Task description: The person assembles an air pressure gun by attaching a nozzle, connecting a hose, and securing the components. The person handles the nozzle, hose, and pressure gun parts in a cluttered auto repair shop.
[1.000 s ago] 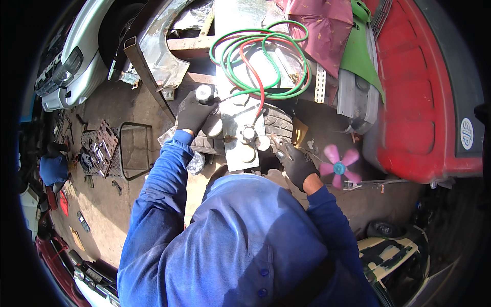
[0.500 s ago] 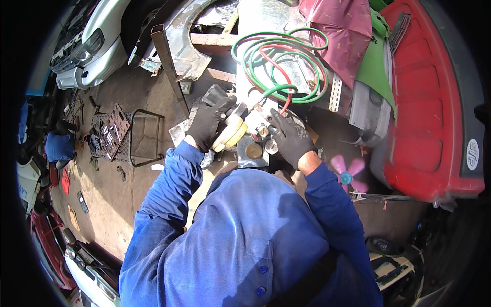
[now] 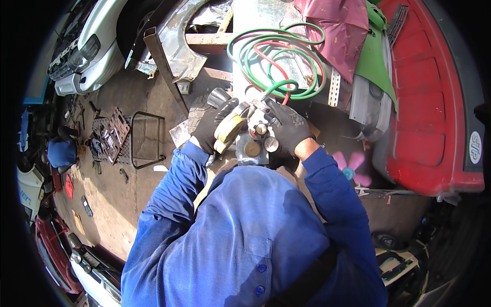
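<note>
My left hand [image 3: 211, 127], in a black glove, is closed around a regulator with round yellow gauge covers [image 3: 230, 132]. Its metal body reaches across toward my other glove. My right hand [image 3: 288, 125], also gloved in black, has its fingers curled at a metal hose fitting [image 3: 263, 106], where a green hose [image 3: 279, 88] comes in. Just below the fitting sit a small round gauge [image 3: 261, 128] and a second pale-faced gauge [image 3: 271, 144]. Under them is a grey metal piece with a brownish round cap [image 3: 251, 149]. My fingers partly hide the fitting.
Green and red hoses lie coiled on a pale panel [image 3: 258, 18] ahead. A rusty metal post [image 3: 164, 64] leans at left, near a wire-framed rack [image 3: 148, 138] with tools. A red vehicle panel [image 3: 417, 102] and a pink fan [image 3: 348, 173] are at right.
My right fingers have moved up and in from beside the small gauges to the hose fitting. The left hand keeps its hold while the yellow covers have turned slightly. The fan blades have turned.
</note>
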`<state>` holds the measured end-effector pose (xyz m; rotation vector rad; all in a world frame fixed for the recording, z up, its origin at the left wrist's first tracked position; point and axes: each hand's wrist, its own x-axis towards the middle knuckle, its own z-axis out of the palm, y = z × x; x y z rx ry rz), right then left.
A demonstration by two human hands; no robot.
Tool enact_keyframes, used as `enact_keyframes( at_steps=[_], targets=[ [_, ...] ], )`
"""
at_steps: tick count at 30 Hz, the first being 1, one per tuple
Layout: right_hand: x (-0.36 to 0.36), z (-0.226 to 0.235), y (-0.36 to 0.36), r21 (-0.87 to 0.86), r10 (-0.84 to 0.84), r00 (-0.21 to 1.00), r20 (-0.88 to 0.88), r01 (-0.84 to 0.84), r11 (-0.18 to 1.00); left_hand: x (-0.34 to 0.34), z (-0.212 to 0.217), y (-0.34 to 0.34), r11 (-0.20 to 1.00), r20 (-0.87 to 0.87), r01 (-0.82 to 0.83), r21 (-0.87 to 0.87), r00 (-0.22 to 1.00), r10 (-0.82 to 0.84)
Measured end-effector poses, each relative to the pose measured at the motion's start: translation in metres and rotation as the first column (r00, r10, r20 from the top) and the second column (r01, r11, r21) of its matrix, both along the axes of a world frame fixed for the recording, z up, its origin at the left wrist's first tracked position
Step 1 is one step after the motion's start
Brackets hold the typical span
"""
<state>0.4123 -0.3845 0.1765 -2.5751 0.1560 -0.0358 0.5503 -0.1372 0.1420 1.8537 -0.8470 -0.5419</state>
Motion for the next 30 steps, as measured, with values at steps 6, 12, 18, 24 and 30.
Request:
enact_keyframes(
  at_steps=[6,12,18,24,30],
  targets=[
    [0.006,0.028,-0.002,-0.071,0.008,0.989,-0.148,-0.019,0.997,0.003,0.001,-0.001,0.998,-0.196,-0.069,0.004,0.978,0.069],
    [0.010,0.039,0.000,-0.094,0.062,0.987,-0.148,-0.077,0.993,0.000,-0.002,0.000,0.956,-0.648,-0.219,-0.197,0.761,0.041],
    [0.011,0.029,0.005,-0.169,0.078,0.991,-0.113,-0.097,0.981,0.018,-0.001,-0.006,0.732,-0.942,-0.594,-0.334,0.238,-0.237],
    [0.027,0.031,0.003,-0.202,0.074,0.984,-0.160,-0.106,0.974,0.021,0.015,-0.014,0.713,-0.912,-0.610,-0.347,0.396,-0.106],
    [0.022,0.026,0.007,-0.123,0.039,0.953,-0.300,-0.080,0.989,0.034,0.009,-0.020,0.633,-0.937,-0.701,-0.329,0.160,-0.310]
  ],
)
